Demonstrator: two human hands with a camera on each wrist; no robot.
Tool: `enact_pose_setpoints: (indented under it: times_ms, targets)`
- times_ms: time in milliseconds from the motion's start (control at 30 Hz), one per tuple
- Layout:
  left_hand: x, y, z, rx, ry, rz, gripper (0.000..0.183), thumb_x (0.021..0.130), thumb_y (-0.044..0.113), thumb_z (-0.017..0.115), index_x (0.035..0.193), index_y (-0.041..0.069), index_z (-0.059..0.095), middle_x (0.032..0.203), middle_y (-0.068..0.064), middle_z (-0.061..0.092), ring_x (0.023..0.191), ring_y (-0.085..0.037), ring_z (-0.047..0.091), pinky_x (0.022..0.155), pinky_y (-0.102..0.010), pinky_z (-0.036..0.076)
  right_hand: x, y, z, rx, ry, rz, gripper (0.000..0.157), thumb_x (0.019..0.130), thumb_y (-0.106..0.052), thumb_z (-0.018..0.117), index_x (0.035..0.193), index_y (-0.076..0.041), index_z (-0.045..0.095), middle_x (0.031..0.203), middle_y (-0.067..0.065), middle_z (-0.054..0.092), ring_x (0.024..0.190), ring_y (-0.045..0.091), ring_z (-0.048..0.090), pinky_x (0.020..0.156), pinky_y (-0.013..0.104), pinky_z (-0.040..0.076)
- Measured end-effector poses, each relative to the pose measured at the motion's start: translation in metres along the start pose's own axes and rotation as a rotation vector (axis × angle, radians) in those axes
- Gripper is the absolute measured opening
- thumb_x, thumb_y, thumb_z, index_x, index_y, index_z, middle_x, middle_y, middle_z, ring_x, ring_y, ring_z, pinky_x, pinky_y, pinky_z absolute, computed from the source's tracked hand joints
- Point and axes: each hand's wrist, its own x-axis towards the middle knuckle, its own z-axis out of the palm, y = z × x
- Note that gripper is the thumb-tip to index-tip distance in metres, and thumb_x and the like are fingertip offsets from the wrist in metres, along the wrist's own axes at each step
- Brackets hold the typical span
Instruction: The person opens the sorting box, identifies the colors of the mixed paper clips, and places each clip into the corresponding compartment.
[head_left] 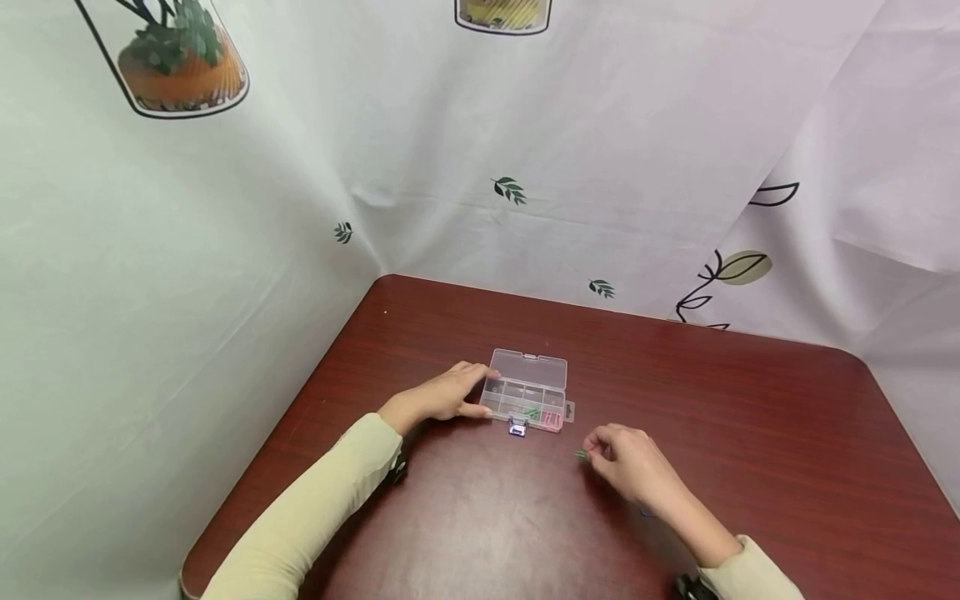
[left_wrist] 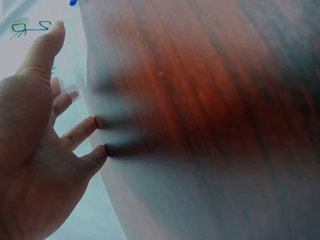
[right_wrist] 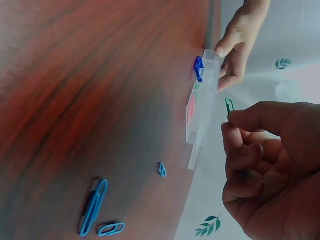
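Note:
A clear compartment box [head_left: 491,406] lies on the table with its lid [head_left: 528,368] swung back. My left hand [head_left: 441,396] holds the box's left end, thumb at the front corner and fingers toward the hinge side. Between thumb and forefinger, my right hand [right_wrist: 270,155] pinches a green paper clip [right_wrist: 229,104], just right of the box and in front of it. Inside, pink paper clips [head_left: 552,419] fill the front right compartment, and green ones [head_left: 531,412] lie in the compartment beside it. A dark blue latch [head_left: 517,427] hangs at the box's front edge.
On the dark red table [head_left: 480,517], a large blue paper clip [right_wrist: 94,207] and two smaller blue paper clips [right_wrist: 111,229] show in the right wrist view. White curtains [head_left: 450,167] with printed leaves hang behind the table and at its sides.

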Motion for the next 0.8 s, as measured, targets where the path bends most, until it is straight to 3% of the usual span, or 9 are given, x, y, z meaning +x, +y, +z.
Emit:
enact_pose_setpoints:
  times_ms: [800]
  targets:
    - [0.000,0.000,0.000,-0.004,0.002,0.003,0.063,0.094,0.038,0.073,0.145,0.011,0.047,0.146,-0.006,0.053,0.135,-0.025,0.043,0.113,-0.040,0.038,0.038,-0.011,0.004,0.036,-0.031,-0.010,0.011,0.084,-0.004,0.069,0.083,-0.015,0.071,0.075,-0.008,0.062,0.069,0.006,0.055,0.065,0.026,0.047]
